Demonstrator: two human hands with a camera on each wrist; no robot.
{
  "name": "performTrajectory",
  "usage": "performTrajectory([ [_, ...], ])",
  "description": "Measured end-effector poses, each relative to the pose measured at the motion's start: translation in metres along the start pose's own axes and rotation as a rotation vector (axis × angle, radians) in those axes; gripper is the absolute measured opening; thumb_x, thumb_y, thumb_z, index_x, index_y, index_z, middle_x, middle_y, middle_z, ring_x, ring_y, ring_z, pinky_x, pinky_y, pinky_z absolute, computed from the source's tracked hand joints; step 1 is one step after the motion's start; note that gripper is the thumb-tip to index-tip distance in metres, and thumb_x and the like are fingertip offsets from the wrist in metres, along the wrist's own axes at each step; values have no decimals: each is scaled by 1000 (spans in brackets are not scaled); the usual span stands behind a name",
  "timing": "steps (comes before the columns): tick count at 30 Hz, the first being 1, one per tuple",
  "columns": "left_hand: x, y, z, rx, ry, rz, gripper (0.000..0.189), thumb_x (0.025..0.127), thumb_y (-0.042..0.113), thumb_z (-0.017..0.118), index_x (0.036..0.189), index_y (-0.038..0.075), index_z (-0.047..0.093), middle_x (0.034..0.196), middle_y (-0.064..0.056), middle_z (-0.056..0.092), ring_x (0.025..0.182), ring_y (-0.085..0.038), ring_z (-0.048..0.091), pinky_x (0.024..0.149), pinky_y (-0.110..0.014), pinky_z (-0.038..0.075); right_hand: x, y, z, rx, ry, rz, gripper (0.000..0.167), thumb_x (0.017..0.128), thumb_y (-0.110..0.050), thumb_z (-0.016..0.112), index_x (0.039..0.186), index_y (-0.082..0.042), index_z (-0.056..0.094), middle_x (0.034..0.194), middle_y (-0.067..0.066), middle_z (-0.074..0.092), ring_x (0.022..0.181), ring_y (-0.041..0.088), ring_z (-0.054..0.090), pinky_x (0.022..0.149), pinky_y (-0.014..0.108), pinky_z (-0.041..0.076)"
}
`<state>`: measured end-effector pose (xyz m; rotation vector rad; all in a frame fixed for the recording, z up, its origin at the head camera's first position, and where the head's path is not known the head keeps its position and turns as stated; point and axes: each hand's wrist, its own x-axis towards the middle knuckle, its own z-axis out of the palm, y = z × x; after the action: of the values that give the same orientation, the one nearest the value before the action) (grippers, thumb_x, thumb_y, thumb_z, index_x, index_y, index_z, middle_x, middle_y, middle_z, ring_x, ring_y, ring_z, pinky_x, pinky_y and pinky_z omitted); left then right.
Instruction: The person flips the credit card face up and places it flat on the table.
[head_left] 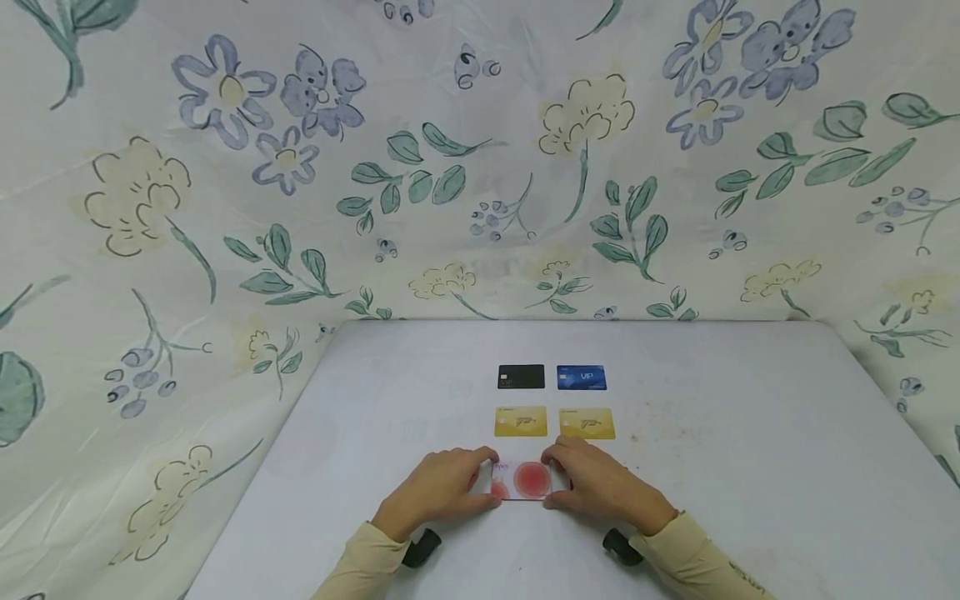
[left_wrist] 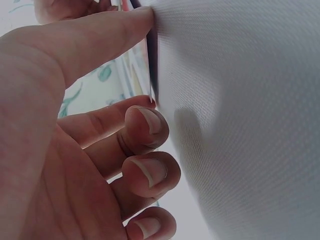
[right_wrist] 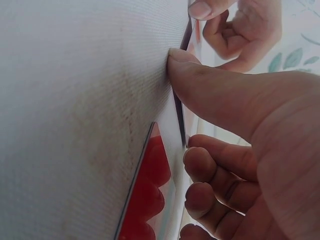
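Note:
A white card with red circles (head_left: 531, 480) lies near the front middle of the white table. My left hand (head_left: 442, 485) pinches its left end, thumb at the near corner and index finger at the far one. On the right end, my right hand (head_left: 603, 485) grips the same way. The left wrist view catches the card's dark edge (left_wrist: 153, 62) close against the table, with the other fingers loosely bent. Beside the right hand, a second card with red shapes (right_wrist: 152, 175) shows in the right wrist view; from the head it is mostly hidden under that hand.
Two yellow cards, a left one (head_left: 521, 422) and a right one (head_left: 587, 423), lie just beyond the hands. Farther back are a black card (head_left: 521, 377) and a blue card (head_left: 581, 377). A flowered cloth (head_left: 480, 167) hangs behind the white table (head_left: 375, 375).

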<state>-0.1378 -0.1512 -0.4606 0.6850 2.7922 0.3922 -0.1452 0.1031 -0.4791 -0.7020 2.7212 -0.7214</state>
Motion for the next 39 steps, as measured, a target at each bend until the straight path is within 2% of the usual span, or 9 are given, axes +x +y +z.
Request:
performTrajectory([
  [7, 1, -1, 0, 2, 3, 6, 50, 87, 42, 79, 129, 17, 65, 73, 8, 50, 65, -7, 44, 59, -24, 37, 1, 1, 0, -3, -5, 3, 53, 81, -38, 88, 124, -14, 69, 102, -8, 62, 94, 9, 52, 94, 36, 56],
  [12, 1, -2, 1, 0, -5, -3, 50, 88, 43, 78, 129, 17, 65, 72, 9, 49, 64, -6, 44, 58, -23, 37, 1, 1, -1, 7, -11, 3, 54, 81, -38, 88, 125, -14, 68, 101, -9, 61, 93, 9, 52, 91, 33, 55],
  [15, 1, -1, 0, -10, -4, -10, 50, 89, 44, 76, 131, 18, 65, 72, 9, 49, 63, -6, 43, 57, -23, 36, 0, 2, -5, 33, -4, -5, 53, 82, -35, 88, 126, -13, 67, 97, -7, 58, 90, 10, 52, 83, 29, 52],
  [18, 1, 0, -3, -17, 13, -5, 50, 91, 45, 75, 131, 17, 65, 71, 8, 49, 62, -6, 43, 57, -22, 35, 0, 3, -12, 50, 17, -5, 50, 83, -31, 87, 125, -11, 68, 94, -5, 56, 87, 11, 52, 77, 27, 49],
  [22, 2, 3, -8, -6, 50, 28, 54, 90, 47, 76, 132, 15, 64, 71, 8, 48, 61, -6, 42, 56, -22, 35, -1, 5, -21, 50, 46, 15, 50, 84, -31, 87, 125, -12, 67, 95, -4, 56, 88, 12, 52, 77, 27, 51],
  [29, 9, 17, -18, -1, 88, 69, 54, 90, 45, 76, 133, 14, 63, 69, 9, 47, 60, -4, 41, 54, -20, 33, -8, 13, -34, 40, 129, -1, 53, 84, -28, 87, 129, -11, 66, 101, -2, 60, 95, 15, 54, 79, 26, 53],
  [33, 15, 28, -22, -11, 113, 89, 53, 92, 44, 75, 135, 14, 64, 71, 9, 48, 62, -4, 42, 54, -20, 33, -15, 15, -41, 41, 142, 12, 53, 85, -28, 86, 130, -11, 66, 104, -1, 62, 97, 16, 56, 82, 28, 55],
  [39, 25, 43, -21, -33, 136, 116, 51, 94, 44, 73, 135, 16, 65, 69, 8, 46, 60, -5, 40, 52, -21, 30, -28, 22, -49, 35, 168, 17, 51, 85, -27, 85, 130, -9, 66, 104, 1, 62, 99, 18, 57, 80, 27, 54],
])
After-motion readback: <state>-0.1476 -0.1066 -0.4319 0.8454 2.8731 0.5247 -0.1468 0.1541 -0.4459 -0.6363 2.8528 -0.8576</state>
